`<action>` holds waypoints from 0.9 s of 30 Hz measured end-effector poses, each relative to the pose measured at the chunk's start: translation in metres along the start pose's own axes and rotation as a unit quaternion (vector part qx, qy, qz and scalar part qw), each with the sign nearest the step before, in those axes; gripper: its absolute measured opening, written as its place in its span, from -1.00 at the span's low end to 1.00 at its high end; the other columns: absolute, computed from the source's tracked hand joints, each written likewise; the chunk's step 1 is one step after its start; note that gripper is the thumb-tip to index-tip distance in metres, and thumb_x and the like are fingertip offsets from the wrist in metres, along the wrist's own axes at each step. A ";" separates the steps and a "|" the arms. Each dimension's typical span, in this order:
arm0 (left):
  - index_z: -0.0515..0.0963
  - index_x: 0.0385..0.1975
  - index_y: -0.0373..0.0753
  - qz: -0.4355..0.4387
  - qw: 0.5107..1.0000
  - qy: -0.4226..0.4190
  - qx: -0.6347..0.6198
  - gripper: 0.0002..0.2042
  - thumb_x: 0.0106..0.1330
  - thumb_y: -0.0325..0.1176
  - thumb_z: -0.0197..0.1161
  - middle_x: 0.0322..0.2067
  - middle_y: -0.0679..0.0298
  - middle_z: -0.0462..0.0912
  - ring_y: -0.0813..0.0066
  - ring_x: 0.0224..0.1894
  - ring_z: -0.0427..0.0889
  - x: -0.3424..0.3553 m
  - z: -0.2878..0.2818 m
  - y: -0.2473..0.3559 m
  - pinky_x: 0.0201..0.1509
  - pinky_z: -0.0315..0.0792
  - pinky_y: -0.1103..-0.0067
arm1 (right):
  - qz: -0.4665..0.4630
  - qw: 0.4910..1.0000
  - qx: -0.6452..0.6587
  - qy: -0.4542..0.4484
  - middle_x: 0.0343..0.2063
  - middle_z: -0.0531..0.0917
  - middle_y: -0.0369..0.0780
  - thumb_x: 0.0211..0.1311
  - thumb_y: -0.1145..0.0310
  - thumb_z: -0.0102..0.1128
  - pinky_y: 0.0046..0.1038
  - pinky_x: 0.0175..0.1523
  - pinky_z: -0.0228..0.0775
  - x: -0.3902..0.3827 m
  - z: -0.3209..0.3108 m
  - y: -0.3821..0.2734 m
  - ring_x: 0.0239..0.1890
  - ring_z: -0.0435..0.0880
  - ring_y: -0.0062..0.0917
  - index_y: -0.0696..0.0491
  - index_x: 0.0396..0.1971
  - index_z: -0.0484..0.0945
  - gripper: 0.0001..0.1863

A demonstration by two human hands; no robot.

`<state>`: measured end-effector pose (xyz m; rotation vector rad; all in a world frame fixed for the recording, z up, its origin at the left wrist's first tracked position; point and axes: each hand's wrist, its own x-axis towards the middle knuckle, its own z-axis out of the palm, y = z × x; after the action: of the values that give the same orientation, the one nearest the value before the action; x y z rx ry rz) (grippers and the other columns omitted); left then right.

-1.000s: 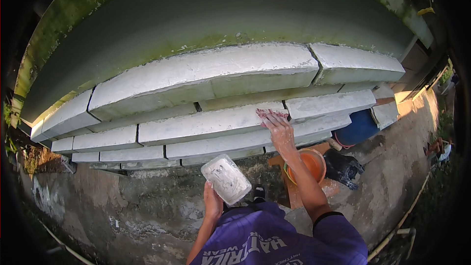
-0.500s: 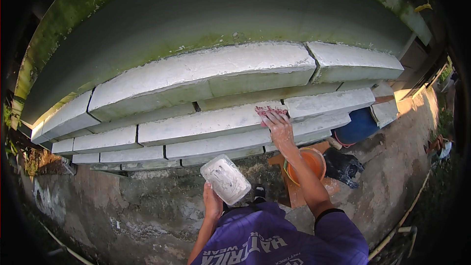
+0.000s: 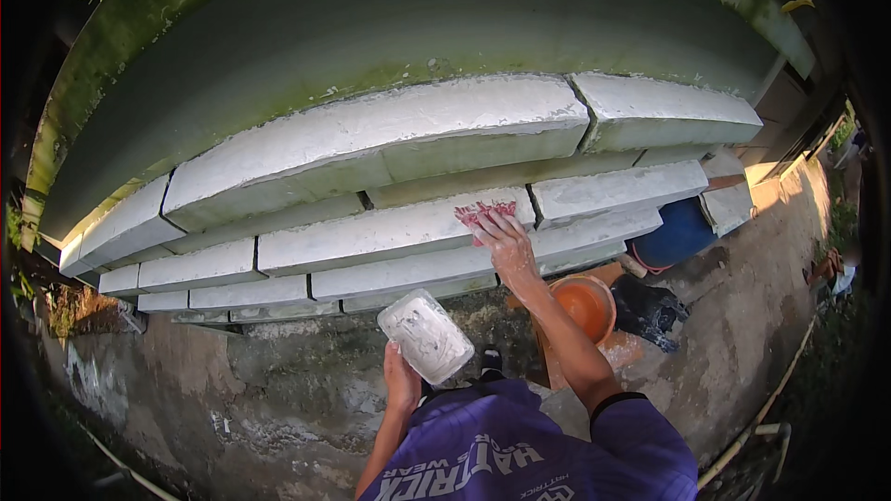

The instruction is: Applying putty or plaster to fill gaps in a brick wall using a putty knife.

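Note:
My left hand [image 3: 402, 378] is closed on the near left edge of a white rectangular tub [image 3: 425, 338], with whitish smears inside. The tub is held tilted, out in front of my shirt. Higher and to the right, my right hand [image 3: 507, 247] presses a red, shaggy cloth [image 3: 481, 216] onto the top of a white-coated block [image 3: 390, 227]. Pale residue marks the fingers and wrist. The cloth lies just left of the dark gap between this block and its right neighbour. My palm hides part of the cloth.
Above runs a higher row of white-topped blocks [image 3: 380, 125] against a greenish, mossy wall [image 3: 390, 28]. At right stand an orange bucket [image 3: 587, 308], a black whitish-stained bundle [image 3: 648, 313] and a blue container [image 3: 676, 236]. Stained concrete ground [image 3: 306, 390] lies below; a pipe [image 3: 742, 441] edges it.
My right hand has slid the red cloth left along the block's top, away from the gap. My left hand and the tub have barely moved.

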<state>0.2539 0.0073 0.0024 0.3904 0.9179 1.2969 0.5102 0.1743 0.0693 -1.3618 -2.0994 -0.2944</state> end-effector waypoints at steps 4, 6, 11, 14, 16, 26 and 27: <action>0.14 0.38 -0.34 0.014 1.000 0.019 -0.003 -0.47 0.59 -0.09 -0.22 0.34 0.07 0.30 0.20 0.38 0.30 -0.001 -0.006 -0.005 0.48 0.14 0.26 | -0.025 0.999 -0.007 -0.036 0.10 0.62 -0.19 0.09 0.52 0.15 -0.21 0.38 0.23 -0.027 -0.028 -0.018 0.22 0.50 -0.33 0.02 0.06 0.60 -0.54; 0.22 0.32 -0.24 -0.001 0.999 0.018 -0.051 -0.56 0.57 -0.14 -0.08 0.28 0.17 0.38 0.28 0.33 0.39 -0.002 -0.011 -0.008 0.42 0.26 0.30 | -0.009 0.999 0.033 -0.032 0.09 0.62 -0.19 0.04 0.56 0.18 -0.22 0.34 0.28 -0.029 -0.045 -0.022 0.22 0.51 -0.33 0.02 0.04 0.61 -0.52; 0.23 0.32 -0.23 0.004 0.999 0.009 -0.044 -0.57 0.57 -0.15 -0.07 0.28 0.19 0.39 0.30 0.32 0.39 0.001 -0.011 -0.016 0.42 0.26 0.32 | 0.017 1.000 -0.002 0.012 0.15 0.58 -0.16 -0.15 0.71 0.15 -0.15 0.33 0.29 0.001 -0.034 0.014 0.25 0.48 -0.23 0.04 0.06 0.60 -0.37; 0.24 0.31 -0.23 0.000 0.999 0.011 -0.043 -0.57 0.57 -0.15 -0.08 0.27 0.19 0.40 0.31 0.32 0.39 0.002 -0.008 -0.019 0.42 0.26 0.33 | 0.034 0.999 0.002 -0.010 0.17 0.57 -0.16 -0.15 0.70 0.16 -0.16 0.34 0.28 -0.019 -0.024 0.021 0.25 0.48 -0.24 0.04 0.07 0.59 -0.37; 0.24 0.31 -0.23 0.004 0.999 0.020 -0.041 -0.57 0.57 -0.16 -0.08 0.28 0.19 0.40 0.30 0.32 0.40 0.002 -0.007 -0.020 0.42 0.27 0.32 | 0.025 0.999 -0.002 -0.022 0.14 0.59 -0.15 0.05 0.62 0.11 -0.17 0.37 0.23 -0.039 -0.031 0.009 0.25 0.49 -0.24 0.08 0.07 0.59 -0.50; 0.22 0.31 -0.29 0.016 0.999 0.017 -0.029 -0.55 0.59 -0.13 -0.16 0.26 0.11 0.39 0.24 0.31 0.41 0.002 0.013 -0.033 0.42 0.28 0.29 | 0.046 0.997 0.043 0.045 0.14 0.58 -0.15 -0.10 0.71 0.11 -0.11 0.37 0.22 -0.011 -0.046 0.014 0.27 0.46 -0.22 0.05 0.11 0.58 -0.37; 0.21 0.31 -0.29 0.022 0.999 0.015 -0.028 -0.54 0.59 -0.11 -0.18 0.27 0.10 0.39 0.23 0.31 0.41 0.003 0.015 -0.034 0.42 0.28 0.27 | 0.057 0.997 0.041 0.034 0.18 0.55 -0.15 -0.07 0.71 0.11 -0.10 0.38 0.22 -0.009 -0.035 0.019 0.27 0.44 -0.19 0.02 0.12 0.57 -0.37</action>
<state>0.2873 0.0041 -0.0132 0.3492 0.9007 1.3692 0.5427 0.1589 0.0891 -1.3978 -1.9474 -0.2028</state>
